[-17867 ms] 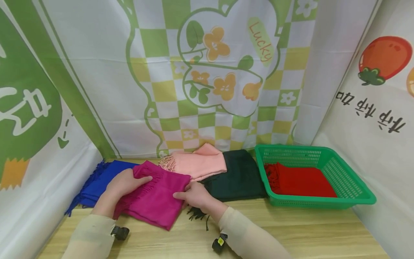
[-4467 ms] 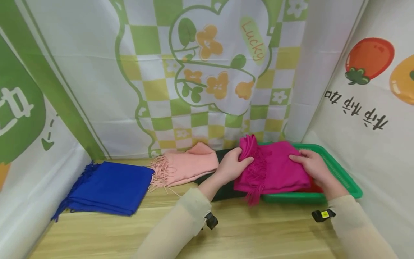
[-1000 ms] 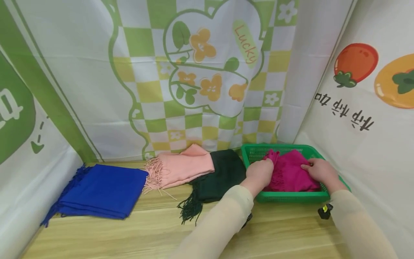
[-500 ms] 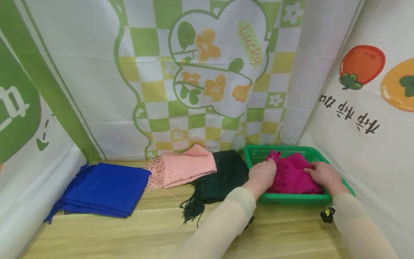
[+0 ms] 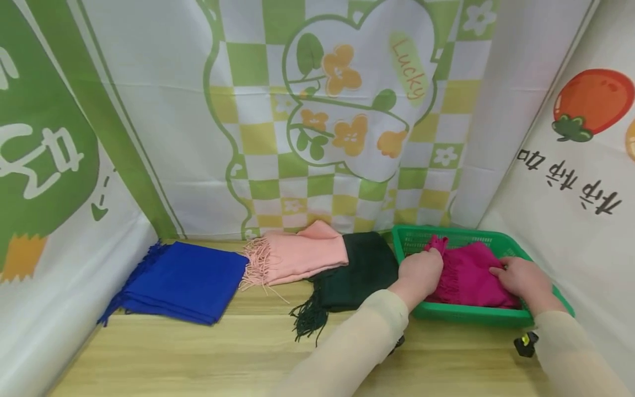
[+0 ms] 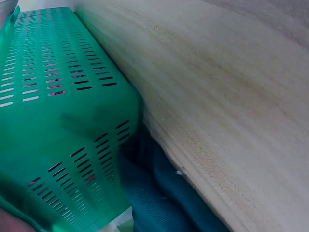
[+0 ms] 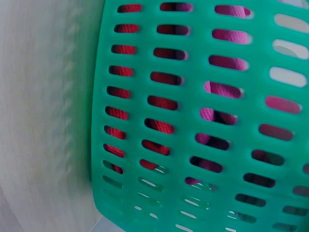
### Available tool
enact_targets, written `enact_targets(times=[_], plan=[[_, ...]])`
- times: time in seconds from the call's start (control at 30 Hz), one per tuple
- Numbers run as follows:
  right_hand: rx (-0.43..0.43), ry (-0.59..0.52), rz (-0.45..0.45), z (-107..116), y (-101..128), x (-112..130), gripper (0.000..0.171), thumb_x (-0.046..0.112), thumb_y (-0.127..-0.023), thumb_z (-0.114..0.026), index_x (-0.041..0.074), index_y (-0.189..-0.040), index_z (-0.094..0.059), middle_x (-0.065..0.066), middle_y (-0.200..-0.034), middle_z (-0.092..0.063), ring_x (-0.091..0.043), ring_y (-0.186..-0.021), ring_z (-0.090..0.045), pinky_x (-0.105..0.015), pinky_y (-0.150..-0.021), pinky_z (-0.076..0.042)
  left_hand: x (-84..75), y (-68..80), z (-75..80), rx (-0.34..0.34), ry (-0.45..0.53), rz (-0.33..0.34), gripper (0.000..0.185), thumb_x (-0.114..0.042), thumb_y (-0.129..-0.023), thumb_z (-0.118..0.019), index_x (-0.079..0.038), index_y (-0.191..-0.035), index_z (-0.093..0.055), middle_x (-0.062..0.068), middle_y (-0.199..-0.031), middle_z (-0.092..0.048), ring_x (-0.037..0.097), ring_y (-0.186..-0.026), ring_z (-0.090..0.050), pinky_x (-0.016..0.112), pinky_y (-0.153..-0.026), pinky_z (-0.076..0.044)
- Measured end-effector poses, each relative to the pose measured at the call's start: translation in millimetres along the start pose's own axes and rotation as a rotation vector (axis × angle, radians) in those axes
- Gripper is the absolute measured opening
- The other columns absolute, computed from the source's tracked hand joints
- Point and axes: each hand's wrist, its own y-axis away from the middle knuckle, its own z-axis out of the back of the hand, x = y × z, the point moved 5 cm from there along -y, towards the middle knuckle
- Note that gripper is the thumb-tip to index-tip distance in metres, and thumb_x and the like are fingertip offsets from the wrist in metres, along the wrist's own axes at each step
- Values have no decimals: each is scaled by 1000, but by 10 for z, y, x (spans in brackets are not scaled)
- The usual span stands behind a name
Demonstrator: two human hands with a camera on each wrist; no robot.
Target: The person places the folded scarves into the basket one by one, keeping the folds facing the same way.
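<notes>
A folded magenta scarf with a fringed left end lies inside the green plastic basket. My left hand grips the scarf's bunched fringe corner, reaching over the basket's left rim. On the opposite side my right hand holds the scarf's right edge, thumb on top and the other fingers partly hidden. Through the basket's slots in the right wrist view, red fabric shows low down, with magenta fabric above it. The left wrist view shows mainly the outside of the basket wall.
Left of the basket lies a dark green scarf, partly covered by a pink scarf. Farther left is a folded blue scarf. All rest on the wooden table, with patterned cloth walls behind and at both sides.
Since the earliest frame, both hands have carried the magenta scarf from the table's left side rightward into the basket, covering the red scarf. Over the last second mostly the head view has shifted.
</notes>
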Motion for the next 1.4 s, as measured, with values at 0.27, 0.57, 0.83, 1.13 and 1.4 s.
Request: enact_targets(times=[0.27, 0.57, 0.83, 1.13, 1.4], plan=[[5, -14, -33, 9, 42, -49, 50, 28, -108, -63, -15, -134, -65, -44, -136, -62, -67, -120, -59, -74, -86, -55, -40, -14, 21, -21, -44, 18, 60, -37, -109, -70, -18, -164, -54, -10, -139, -74, 8, -81, -76, 26, -61, -60], [21, -12, -66, 50, 46, -23, 43, 25, -107, -61, -12, -128, -68, -40, -128, -67, -65, -115, -63, -71, -82, -56, -27, -27, -13, -97, -165, 20, 33, -40, -110, -66, -21, -137, -74, -3, -127, -70, 12, -102, -68, 25, -83, -59], [12, -28, -77, 34, 51, -56, 42, 25, -104, -64, -11, -125, -70, -39, -127, -68, -63, -114, -64, -69, -79, -57, 54, -19, 5, -97, -201, 69, 18, -41, -108, -65, -27, -102, -74, -2, -116, -61, 18, -115, -51, 32, -107, -43], [-35, -43, -73, 45, 40, -57, 42, 27, -108, -61, -10, -125, -71, -37, -124, -70, -60, -110, -66, -67, -77, -57, 225, 38, 39, -162, 57, 65, 19, -35, -108, -63, -22, -102, -74, -1, -116, -63, 18, -122, -55, 27, -112, -42], [-49, -80, -75, 72, 55, -47, 44, 29, -110, -60, -10, -127, -71, -36, -125, -71, -60, -111, -66, -67, -80, -56, 334, 150, 58, -269, 291, -88, 27, -27, -106, -66, -19, -82, -74, -8, -87, -73, 10, -95, -69, 26, -111, -47]])
